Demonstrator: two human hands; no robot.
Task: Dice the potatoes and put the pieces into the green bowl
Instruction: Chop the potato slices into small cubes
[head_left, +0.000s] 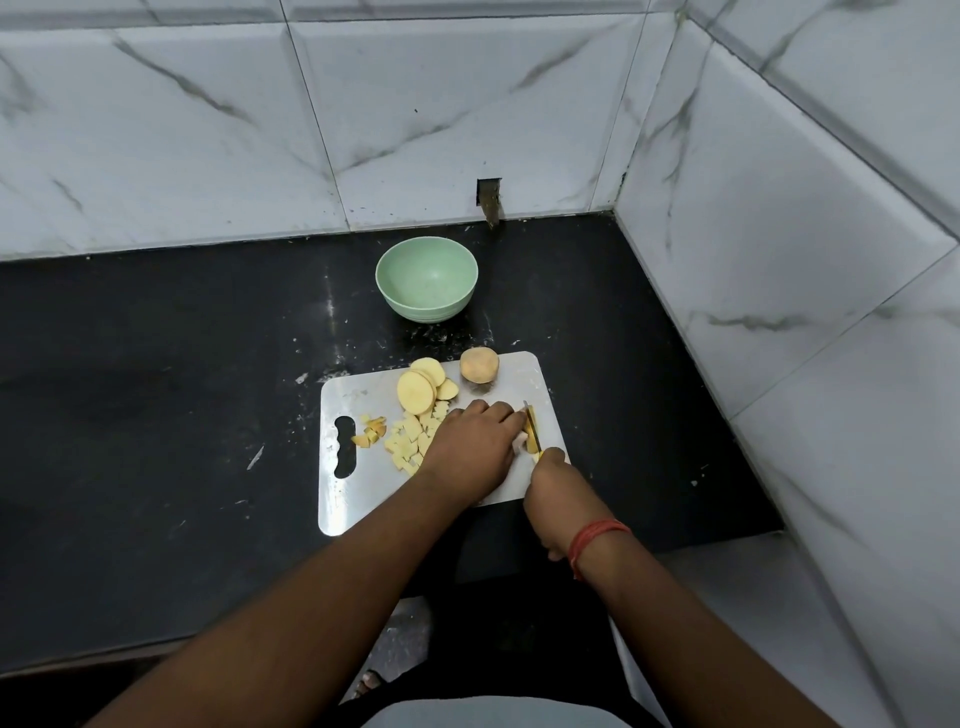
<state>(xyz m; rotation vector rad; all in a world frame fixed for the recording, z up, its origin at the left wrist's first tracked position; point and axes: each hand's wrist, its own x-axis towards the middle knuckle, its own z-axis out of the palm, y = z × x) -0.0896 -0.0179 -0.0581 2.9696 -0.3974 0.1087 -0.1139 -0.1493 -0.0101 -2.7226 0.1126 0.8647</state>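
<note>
Pale yellow, wet-looking potato flesh is spread across the white rectangular plastic cutting board (363, 499), which serves as the landmark here. At the board's far edge leans a stack of round potato slices (422, 387), and just beside them toward the far right corner stands an uncut, skin-on potato end piece (479, 365). A heap of small diced potato cubes (413, 439) lies near the board's middle, with a few skin-edged offcuts (371, 431) closer to its handle slot. Beyond the board's far edge, well apart from it, sits the empty pale green round bowl (426, 283) on the black stone counter (156, 364). The left hand (470, 447) lies over the board's right half, fingertips bent down on a slice that it mostly hides, pressing it flat. The right hand (550, 493) is wrapped around the handle of a yellow-bladed knife (531, 428), blade down beside the left fingertips. Raw potato should be firm and stiff under the blade, yet its cut faces are likely starchy and slick, so slices may slide; pinning them flat-face down with curled fingertips looks soundest. The cubes are light and loose, probably best scooped together with a cupped hand or gathered against the blade, not picked up singly.
</note>
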